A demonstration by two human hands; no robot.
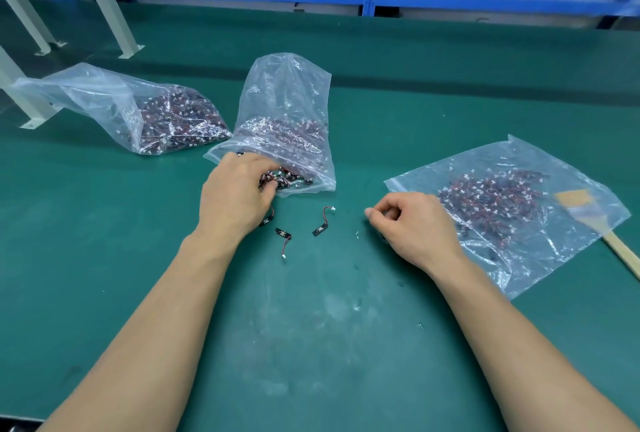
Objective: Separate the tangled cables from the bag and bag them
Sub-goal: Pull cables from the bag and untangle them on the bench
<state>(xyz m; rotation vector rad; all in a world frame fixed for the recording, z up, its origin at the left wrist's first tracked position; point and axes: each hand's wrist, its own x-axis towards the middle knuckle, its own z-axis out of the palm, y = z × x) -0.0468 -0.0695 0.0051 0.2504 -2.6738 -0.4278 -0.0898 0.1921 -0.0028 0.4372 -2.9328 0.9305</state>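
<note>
Head view: we see left hand (239, 192), fingers curled into tangle of red-and-black cables (282, 179) at mouth of crumpled clear plastic bag (287, 102), bag at its 12 o'clock. Loose black-tabbed cables (321, 223) on green mat (311, 327) at its 5 o'clock. Right hand (415, 224) at 3 o'clock, fingers curled, thumb against forefinger; we cannot tell what it pinches. Flat clear bag (540, 269) just beside, 2 o'clock.

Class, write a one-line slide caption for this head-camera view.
Left hand grips tangled cables at the middle bag's mouth; three loose cables lie on the green mat.
</note>
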